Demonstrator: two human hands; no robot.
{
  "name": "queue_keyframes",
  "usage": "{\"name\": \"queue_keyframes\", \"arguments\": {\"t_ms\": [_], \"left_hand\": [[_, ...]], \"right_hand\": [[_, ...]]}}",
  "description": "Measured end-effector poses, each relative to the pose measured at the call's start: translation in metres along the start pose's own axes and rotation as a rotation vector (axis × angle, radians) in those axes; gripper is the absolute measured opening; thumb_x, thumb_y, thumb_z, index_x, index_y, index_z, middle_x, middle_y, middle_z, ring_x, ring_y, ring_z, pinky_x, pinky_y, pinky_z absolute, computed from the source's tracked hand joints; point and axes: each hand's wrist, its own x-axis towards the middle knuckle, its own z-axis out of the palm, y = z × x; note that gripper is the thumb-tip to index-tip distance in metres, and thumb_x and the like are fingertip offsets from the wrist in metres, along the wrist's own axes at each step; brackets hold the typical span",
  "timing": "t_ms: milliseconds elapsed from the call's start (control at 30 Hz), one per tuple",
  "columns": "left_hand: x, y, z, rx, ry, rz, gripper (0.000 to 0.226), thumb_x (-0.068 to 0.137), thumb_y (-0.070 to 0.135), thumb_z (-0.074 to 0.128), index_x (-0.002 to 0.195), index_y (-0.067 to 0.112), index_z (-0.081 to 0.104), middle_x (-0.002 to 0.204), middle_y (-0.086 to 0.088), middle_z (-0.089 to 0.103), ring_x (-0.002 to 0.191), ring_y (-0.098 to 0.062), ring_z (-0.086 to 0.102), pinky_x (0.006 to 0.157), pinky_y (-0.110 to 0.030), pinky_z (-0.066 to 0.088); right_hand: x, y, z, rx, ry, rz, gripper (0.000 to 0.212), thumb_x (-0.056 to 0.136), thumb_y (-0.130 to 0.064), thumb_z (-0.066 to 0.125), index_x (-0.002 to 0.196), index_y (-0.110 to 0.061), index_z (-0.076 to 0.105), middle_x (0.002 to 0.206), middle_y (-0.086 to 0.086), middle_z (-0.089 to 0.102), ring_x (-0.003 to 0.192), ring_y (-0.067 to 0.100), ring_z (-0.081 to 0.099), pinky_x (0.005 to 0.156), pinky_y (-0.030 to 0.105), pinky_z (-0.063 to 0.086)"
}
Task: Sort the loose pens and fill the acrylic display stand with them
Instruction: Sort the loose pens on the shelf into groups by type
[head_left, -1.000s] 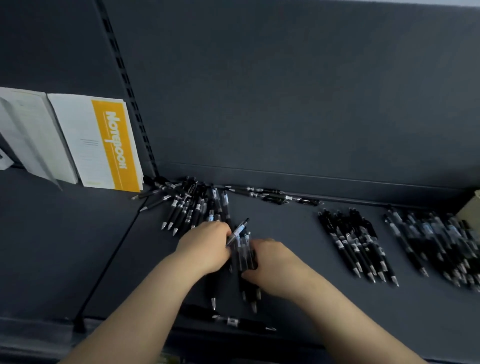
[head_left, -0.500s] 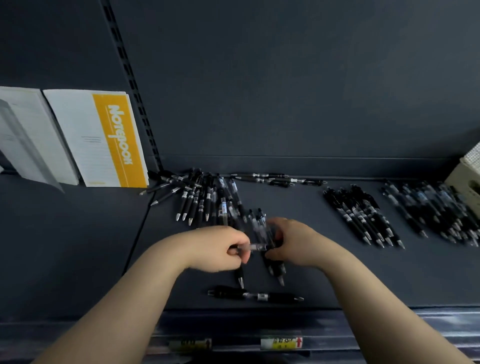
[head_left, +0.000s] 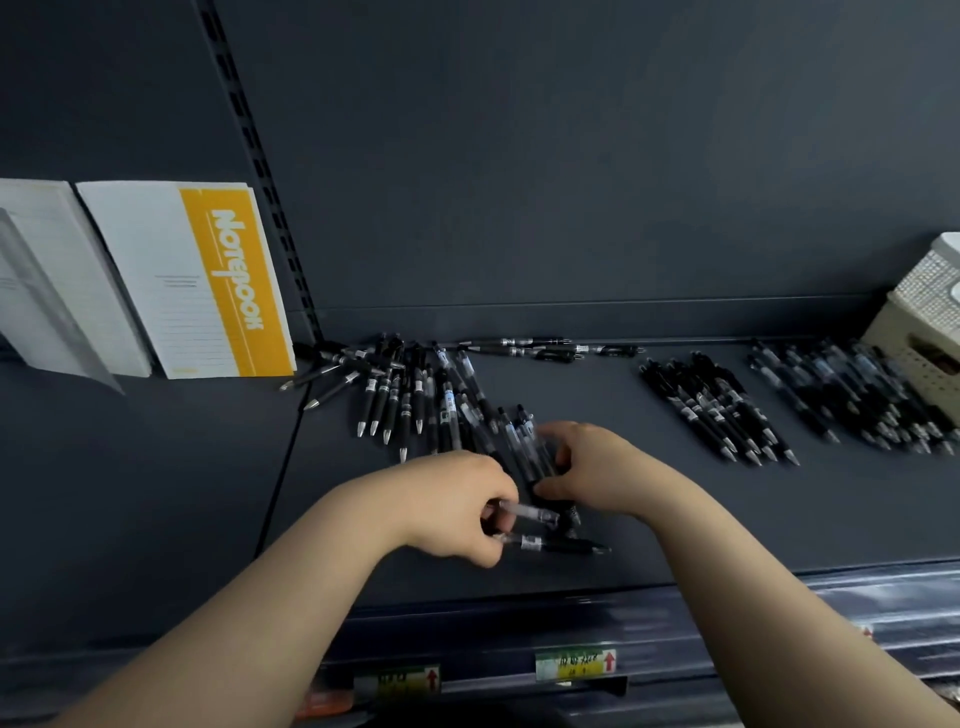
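Sorting's maybe halfway: tidy rows of black pens (head_left: 717, 410) on the shelf (head_left: 675, 519), messy pile (head_left: 415, 395) left. Left hand (head_left: 457, 509) pinches a clear-barrelled pen (head_left: 530, 512); right hand (head_left: 587, 467) curls round a small bunch (head_left: 524, 447). No acrylic stand visible. Slim, glossy plastic, metal tips.

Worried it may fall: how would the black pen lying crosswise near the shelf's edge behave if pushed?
The black pen looks round and lies along the shelf edge, so it may roll off. Slim, so probably light and stiff.
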Motion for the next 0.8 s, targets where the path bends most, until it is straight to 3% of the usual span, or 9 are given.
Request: {"name": "queue_keyframes", "arguments": {"t_ms": [133,233,300,400,500,600,700,800], "left_hand": [[-0.011,-0.017,-0.012,-0.106,0.083,-0.053,0.013,0.077,0.021,0.065,0.079,0.029,0.055,0.078,0.012,0.056,0.065,-0.006,0.049,0.056,-0.020,0.038],[-0.019,-0.036,-0.020,-0.128,0.150,-0.136,0.013,0.078,0.019,0.064,0.082,0.027,0.055,0.076,0.012,0.053,0.058,-0.004,0.045,0.051,-0.019,0.035],[-0.023,-0.049,-0.023,-0.134,0.184,-0.220,0.016,0.079,0.019,0.063,0.081,0.029,0.050,0.078,0.012,0.050,0.059,-0.006,0.045,0.051,-0.021,0.035],[-0.022,-0.063,-0.023,-0.136,0.244,-0.317,0.013,0.082,0.020,0.060,0.089,0.026,0.050,0.082,0.009,0.050,0.062,-0.009,0.044,0.054,-0.025,0.034],[-0.010,-0.069,-0.017,-0.146,0.425,-0.412,0.008,0.088,0.024,0.055,0.093,0.021,0.049,0.078,0.004,0.050,0.060,-0.011,0.043,0.050,-0.027,0.030],[0.004,-0.074,-0.009,-0.156,0.568,-0.559,0.012,0.094,0.029,0.046,0.095,0.017,0.044,0.078,0.001,0.049,0.061,-0.014,0.045,0.050,-0.030,0.029],[0.013,-0.076,-0.005,-0.100,0.545,-0.677,0.028,0.098,0.034,0.039,0.113,0.011,0.046,0.104,-0.004,0.053,0.080,-0.022,0.052,0.060,-0.031,0.035],[0.020,-0.072,0.000,-0.035,0.541,-0.736,0.040,0.097,0.038,0.040,0.123,0.008,0.046,0.132,-0.012,0.036,0.110,-0.029,0.046,0.072,-0.033,0.038]], "right_hand": [[0.003,-0.003,0.006,0.001,0.082,0.029,0.049,0.084,-0.036,0.064,0.128,-0.020,0.051,0.100,0.000,0.059,0.094,0.019,0.055,0.071,0.021,0.036],[0.007,-0.004,0.010,-0.005,0.096,0.041,0.037,0.080,-0.042,0.066,0.110,-0.021,0.060,0.077,-0.009,0.054,0.076,0.014,0.054,0.054,0.021,0.034],[0.008,-0.005,0.008,0.001,0.077,0.068,0.036,0.077,-0.040,0.069,0.106,-0.020,0.061,0.073,-0.008,0.052,0.070,0.011,0.052,0.054,0.022,0.037],[0.011,-0.006,0.007,-0.039,0.064,0.109,0.035,0.074,-0.035,0.069,0.103,-0.017,0.059,0.086,-0.001,0.059,0.077,0.016,0.057,0.059,0.027,0.044],[0.011,-0.014,0.012,-0.119,0.056,0.144,0.034,0.075,-0.031,0.065,0.100,-0.012,0.052,0.107,0.008,0.051,0.082,0.023,0.057,0.058,0.027,0.043],[0.010,-0.021,0.020,-0.215,0.066,0.177,0.058,0.080,-0.035,0.062,0.127,-0.011,0.039,0.127,0.012,0.041,0.103,0.030,0.055,0.071,0.031,0.046],[0.013,-0.023,0.023,-0.247,0.118,0.198,0.045,0.087,-0.026,0.053,0.125,-0.008,0.036,0.121,0.013,0.047,0.103,0.031,0.055,0.069,0.032,0.045],[0.017,-0.019,0.021,-0.183,0.159,0.180,0.025,0.087,-0.015,0.047,0.109,-0.006,0.040,0.088,0.006,0.053,0.078,0.027,0.055,0.056,0.028,0.041]]}}
